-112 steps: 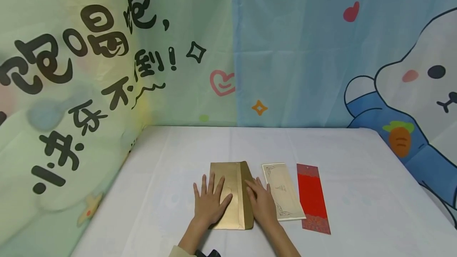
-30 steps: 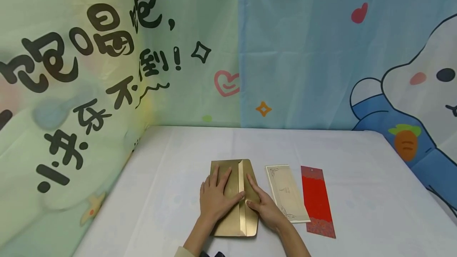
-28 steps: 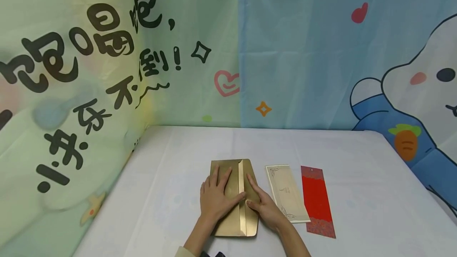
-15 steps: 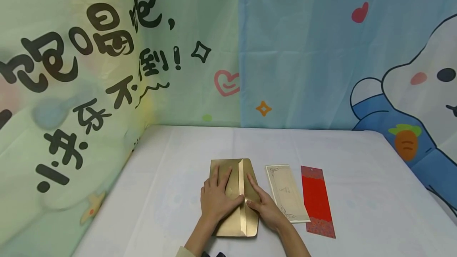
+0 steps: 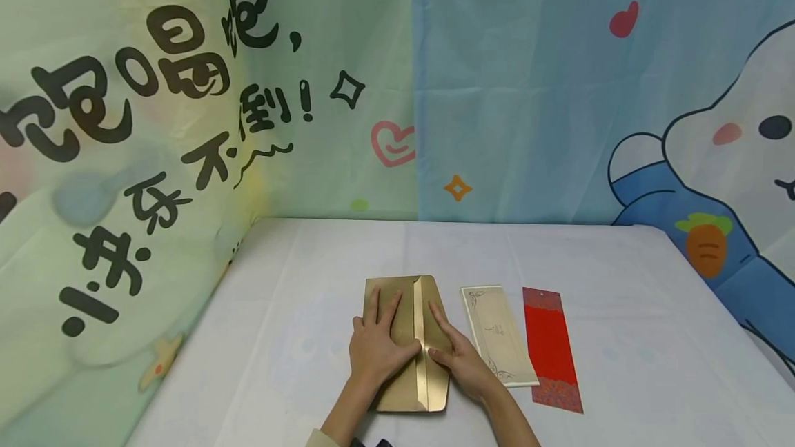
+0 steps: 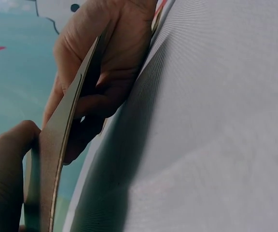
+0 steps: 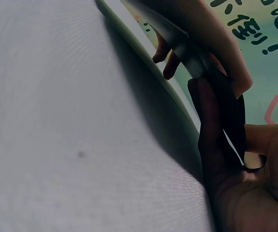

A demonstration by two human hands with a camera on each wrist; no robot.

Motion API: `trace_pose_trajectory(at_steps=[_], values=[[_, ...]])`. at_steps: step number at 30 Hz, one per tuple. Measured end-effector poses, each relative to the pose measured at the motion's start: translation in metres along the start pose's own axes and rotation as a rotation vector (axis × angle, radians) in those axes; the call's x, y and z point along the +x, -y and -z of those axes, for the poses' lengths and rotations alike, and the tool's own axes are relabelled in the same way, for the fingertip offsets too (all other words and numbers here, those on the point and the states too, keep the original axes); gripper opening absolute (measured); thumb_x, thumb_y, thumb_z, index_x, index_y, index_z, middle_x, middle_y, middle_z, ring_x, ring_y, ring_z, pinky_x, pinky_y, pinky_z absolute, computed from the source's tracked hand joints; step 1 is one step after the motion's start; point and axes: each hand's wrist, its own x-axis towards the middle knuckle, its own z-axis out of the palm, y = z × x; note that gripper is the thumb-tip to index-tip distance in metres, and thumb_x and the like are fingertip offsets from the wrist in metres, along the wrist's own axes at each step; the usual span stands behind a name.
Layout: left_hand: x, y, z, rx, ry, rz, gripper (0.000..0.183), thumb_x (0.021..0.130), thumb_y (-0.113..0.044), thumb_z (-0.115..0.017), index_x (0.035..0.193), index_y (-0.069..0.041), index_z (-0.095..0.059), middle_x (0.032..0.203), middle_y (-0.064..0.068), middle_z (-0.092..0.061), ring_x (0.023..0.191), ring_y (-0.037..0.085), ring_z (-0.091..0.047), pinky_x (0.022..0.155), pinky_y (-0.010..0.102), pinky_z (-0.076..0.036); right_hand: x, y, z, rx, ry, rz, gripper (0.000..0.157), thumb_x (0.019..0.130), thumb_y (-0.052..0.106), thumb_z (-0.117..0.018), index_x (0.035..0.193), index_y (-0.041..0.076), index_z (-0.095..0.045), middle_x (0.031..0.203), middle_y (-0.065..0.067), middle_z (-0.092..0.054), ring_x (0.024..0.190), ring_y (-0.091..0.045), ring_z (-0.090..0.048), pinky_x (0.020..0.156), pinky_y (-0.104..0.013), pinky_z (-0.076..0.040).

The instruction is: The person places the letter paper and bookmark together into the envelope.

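A gold paper envelope [image 5: 400, 392], its long flap [image 5: 437, 392] opened out to the right, is held by both hands. My left hand [image 5: 380, 354] grips its left side, two fingers extended on top and the thumb near the flap's crease. My right hand [image 5: 466, 364] pinches the flap's right edge, with fingers beneath it in the left wrist view. That view shows the envelope [image 6: 57, 145] tilted edge-on, raised off the cloth over a shadow. Right of my right hand lies a cream card or folder [image 5: 499, 336] with ornamental corners. Whatever may be inside the envelope is hidden.
A red paper strip [image 5: 549, 343] with patterned ends lies at the right, its edge under the cream piece's lower corner. White cloth [image 5: 298, 281] covers the table. Printed curtains [image 5: 509, 88] with cartoon drawings and lettering hang at the back and left.
Earlier the left hand lay spread on the envelope. Now it has shifted right and grips the side, the right hand pinches the flap, and the flap shows wider. Little differs over the last second.
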Motion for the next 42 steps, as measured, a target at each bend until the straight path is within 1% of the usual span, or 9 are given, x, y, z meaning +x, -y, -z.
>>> trace_pose_trajectory(at_steps=[6, 13, 19, 25, 29, 31, 33, 37, 42], values=[[-0.001, 0.0, 0.0, -0.05, 0.024, 0.037, 0.085, 0.059, -0.054, -0.063, 0.139, -0.033, -0.042, 0.15, 0.004, -0.022, 0.079, 0.025, -0.041, 0.046, 0.026, -0.033, 0.0, 0.0, -0.001, 0.025, 0.005, -0.011, 0.08, 0.084, 0.0, -0.058, 0.148, 0.027, -0.019, 0.152, 0.009, -0.009, 0.137, -0.016, -0.009, 0.104, -0.022, -0.014], [-0.002, 0.001, -0.002, -0.04, 0.005, 0.044, 0.086, 0.056, -0.056, -0.065, 0.136, -0.03, -0.047, 0.148, 0.01, -0.024, 0.077, 0.025, -0.042, 0.045, 0.026, -0.033, 0.0, 0.0, -0.002, 0.024, -0.013, -0.032, 0.079, 0.084, -0.002, -0.056, 0.148, 0.026, -0.019, 0.153, 0.002, -0.008, 0.138, -0.021, -0.006, 0.107, -0.036, -0.008], [-0.002, 0.003, -0.004, -0.012, 0.0, 0.037, 0.087, 0.055, -0.057, -0.064, 0.136, -0.029, -0.048, 0.148, 0.01, -0.025, 0.076, 0.025, -0.042, 0.047, 0.026, -0.033, 0.0, 0.002, -0.004, 0.013, -0.03, -0.057, 0.078, 0.085, -0.001, -0.055, 0.148, 0.025, -0.02, 0.153, 0.006, -0.009, 0.138, -0.017, -0.006, 0.108, -0.036, -0.007], [-0.003, 0.005, -0.005, -0.002, 0.003, 0.044, 0.086, 0.056, -0.056, -0.064, 0.136, -0.029, -0.047, 0.148, 0.01, -0.026, 0.077, 0.026, -0.043, 0.046, 0.027, -0.033, -0.002, 0.006, -0.01, 0.022, -0.067, -0.043, 0.076, 0.083, -0.005, -0.055, 0.148, 0.018, -0.022, 0.153, -0.005, -0.012, 0.138, -0.024, -0.009, 0.108, -0.041, -0.009], [-0.003, 0.006, -0.005, 0.011, 0.008, 0.045, 0.086, 0.057, -0.056, -0.063, 0.137, -0.03, -0.046, 0.148, 0.009, -0.024, 0.077, 0.027, -0.043, 0.045, 0.027, -0.032, -0.004, 0.01, -0.014, -0.042, -0.124, -0.013, 0.074, 0.081, -0.007, -0.056, 0.146, 0.012, -0.026, 0.151, -0.014, -0.018, 0.136, -0.03, -0.017, 0.107, -0.043, -0.014], [-0.003, 0.006, -0.005, 0.011, 0.008, 0.043, 0.087, 0.057, -0.056, -0.062, 0.138, -0.03, -0.045, 0.149, 0.009, -0.024, 0.076, 0.026, -0.043, 0.045, 0.026, -0.031, -0.007, 0.013, -0.014, -0.082, -0.159, -0.008, 0.073, 0.081, -0.007, -0.056, 0.145, 0.011, -0.028, 0.149, -0.016, -0.021, 0.134, -0.031, -0.024, 0.106, -0.043, -0.019], [-0.004, 0.006, -0.005, 0.003, 0.003, 0.038, 0.087, 0.057, -0.056, -0.062, 0.138, -0.03, -0.044, 0.149, 0.009, -0.024, 0.076, 0.026, -0.042, 0.045, 0.026, -0.031, -0.01, 0.016, -0.012, -0.169, -0.213, -0.002, 0.07, 0.082, -0.005, -0.056, 0.144, 0.013, -0.031, 0.149, -0.016, -0.024, 0.124, -0.033, -0.041, 0.099, -0.04, -0.034], [-0.004, 0.006, -0.006, -0.017, -0.012, 0.035, 0.086, 0.058, -0.055, -0.062, 0.139, -0.03, -0.043, 0.149, 0.01, -0.024, 0.074, 0.024, -0.041, 0.045, 0.025, -0.03, -0.016, 0.02, 0.003, -0.437, -0.336, 0.125, 0.065, 0.081, -0.008, -0.058, 0.14, 0.008, -0.038, 0.145, -0.02, -0.03, 0.099, -0.031, -0.059, 0.077, -0.035, -0.05], [-0.004, 0.008, -0.006, -0.03, -0.022, 0.04, 0.087, 0.057, -0.053, -0.062, 0.139, -0.03, -0.043, 0.148, 0.009, -0.025, 0.073, 0.023, -0.039, 0.045, 0.025, -0.029, -0.022, 0.016, 0.033, -0.793, -0.531, 0.259, 0.056, 0.078, -0.003, -0.062, 0.132, -0.001, -0.047, 0.136, -0.022, -0.041, 0.116, -0.037, -0.045, 0.091, -0.052, -0.038]])
